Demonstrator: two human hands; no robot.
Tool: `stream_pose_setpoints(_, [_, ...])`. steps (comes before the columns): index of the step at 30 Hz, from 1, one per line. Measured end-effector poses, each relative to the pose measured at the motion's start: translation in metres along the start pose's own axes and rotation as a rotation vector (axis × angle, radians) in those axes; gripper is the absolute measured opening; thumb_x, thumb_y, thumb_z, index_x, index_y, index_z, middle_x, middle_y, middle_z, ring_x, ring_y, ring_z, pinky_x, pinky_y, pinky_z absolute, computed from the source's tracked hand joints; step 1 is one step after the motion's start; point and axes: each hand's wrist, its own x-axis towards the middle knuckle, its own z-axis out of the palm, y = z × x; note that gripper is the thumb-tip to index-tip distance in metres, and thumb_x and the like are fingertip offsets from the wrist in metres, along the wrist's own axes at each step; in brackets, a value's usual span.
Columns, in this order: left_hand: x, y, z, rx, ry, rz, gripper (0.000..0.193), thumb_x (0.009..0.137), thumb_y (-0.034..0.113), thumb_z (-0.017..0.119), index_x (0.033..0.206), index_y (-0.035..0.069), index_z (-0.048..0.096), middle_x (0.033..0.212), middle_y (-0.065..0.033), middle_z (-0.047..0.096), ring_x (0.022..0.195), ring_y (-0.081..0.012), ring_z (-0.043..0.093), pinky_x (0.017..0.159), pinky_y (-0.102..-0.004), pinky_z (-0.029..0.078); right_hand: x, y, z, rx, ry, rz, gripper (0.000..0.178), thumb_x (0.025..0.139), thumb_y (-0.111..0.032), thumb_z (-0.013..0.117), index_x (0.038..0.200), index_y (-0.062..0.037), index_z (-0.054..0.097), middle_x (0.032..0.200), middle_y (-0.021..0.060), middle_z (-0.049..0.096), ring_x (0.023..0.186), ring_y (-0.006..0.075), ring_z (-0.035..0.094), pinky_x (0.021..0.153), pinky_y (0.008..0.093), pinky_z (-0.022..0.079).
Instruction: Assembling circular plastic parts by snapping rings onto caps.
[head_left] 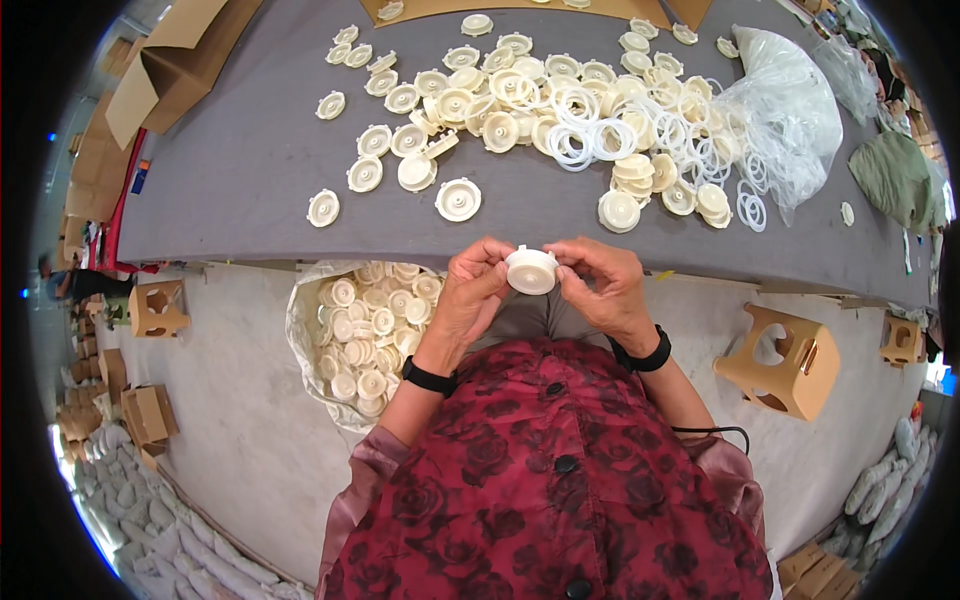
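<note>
Between my two hands, just off the table's near edge, is a round cream plastic cap (pixel 531 272) with small lugs on its rim. My left hand (pixel 472 290) pinches its left side and my right hand (pixel 605 285) grips the right side, fingers bent at the rim. Beyond my hands, a spread of similar cream caps (pixel 459 199) covers the middle of the grey table (pixel 250 190). Translucent white sealing rings (pixel 613 139) lie among and on top of them. Whether a ring sits in the held cap cannot be made out.
A clear plastic bag (pixel 790 110) with rings spilling from it lies at the table's right. Below the table edge, left of my lap, stands a white sack (pixel 305 340) full of caps. Tan plastic stools (pixel 785 365) stand on the floor; an open cardboard box (pixel 175 75) is at far left.
</note>
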Motion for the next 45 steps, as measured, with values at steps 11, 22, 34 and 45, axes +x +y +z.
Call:
stream_pose_setpoints(11, [0.004, 0.036, 0.016, 0.692, -0.048, 0.056, 0.007, 0.086, 0.001, 0.065, 0.089, -0.004, 0.068, 0.084, -0.0049, 0.064, 0.078, -0.0143, 0.058, 0.074, -0.0286, 0.046, 0.004, -0.006, 0.002, -0.197, -0.040, -0.030, 0.014, 0.084, -0.005, 0.067, 0.095, 0.0025, 0.069, 0.079, 0.0113, 0.069, 0.065, 0.0169, 0.066, 0.062, 0.0261, 0.052])
stream_pose_setpoints(22, [-0.059, 0.116, -0.007, 2.098, -0.132, -0.237, 0.019, 0.076, 0.017, 0.075, 0.090, 0.005, 0.074, 0.084, -0.0128, 0.067, 0.086, -0.0318, 0.063, 0.075, -0.0421, 0.049, 0.009, 0.012, 0.019, -0.399, -0.109, -0.115, 0.027, 0.086, -0.024, 0.074, 0.094, 0.0014, 0.067, 0.076, 0.0155, 0.067, 0.059, 0.0304, 0.063, 0.054, 0.0367, 0.049])
stream_pose_setpoints(34, [0.032, 0.057, -0.013, 1.991, 0.251, 0.525, 0.031, 0.066, 0.006, 0.078, 0.094, 0.004, 0.067, 0.088, -0.0105, 0.061, 0.091, -0.0313, 0.056, 0.077, -0.0405, 0.047, 0.109, 0.029, -0.013, -1.158, 0.042, -0.177, 0.022, 0.078, -0.014, 0.073, 0.092, -0.0037, 0.060, 0.091, 0.0094, 0.058, 0.091, 0.0308, 0.060, 0.067, 0.0421, 0.051])
stream_pose_setpoints(45, [0.034, 0.059, -0.026, 0.922, 0.488, 0.314, 0.011, 0.088, 0.010, 0.073, 0.092, 0.003, 0.066, 0.085, -0.0002, 0.066, 0.070, -0.0060, 0.057, 0.063, -0.0222, 0.044, 0.120, 0.052, -0.040, -0.756, 0.036, 0.004, 0.021, 0.076, 0.000, 0.068, 0.096, 0.0007, 0.063, 0.086, 0.0153, 0.067, 0.080, 0.0291, 0.066, 0.068, 0.0390, 0.052])
